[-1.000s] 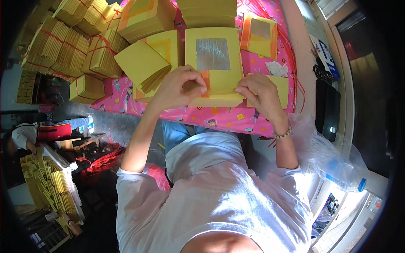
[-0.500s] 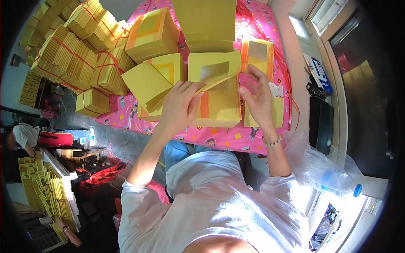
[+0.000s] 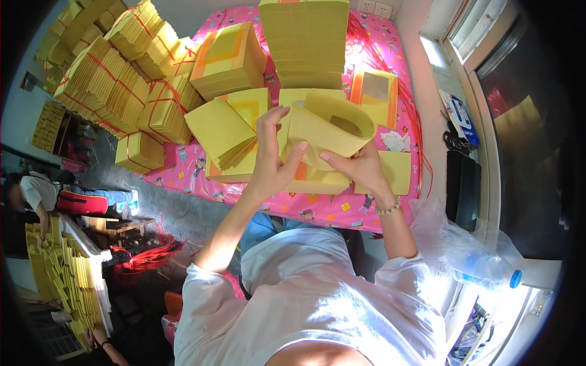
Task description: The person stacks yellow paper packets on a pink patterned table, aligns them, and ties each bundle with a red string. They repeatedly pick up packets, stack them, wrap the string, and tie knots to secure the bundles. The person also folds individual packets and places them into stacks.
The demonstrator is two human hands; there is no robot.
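Note:
A yellow joss paper sheet is curled into an open loop between my hands. My left hand pinches its lower left part, thumb in front and fingers raised at the left edge. My right hand grips the lower right, its thumb on the near face and its fingers partly hidden behind the paper. Directly below lies a stack of joss paper with an orange band, largely covered by my hands. Left of it, fanned yellow folded papers rest on another stack. A yellow pile sits beside my right wrist.
Tall yellow stacks stand at the back of the pink patterned table cover. Red-tied bundles crowd the left. Red strings and crumpled white paper lie right. At far left, a person works at another table.
The sheet has been lifted from the stack and bent into a loop. My right hand has moved down and inward, closing on it; my left thumb now presses its near face.

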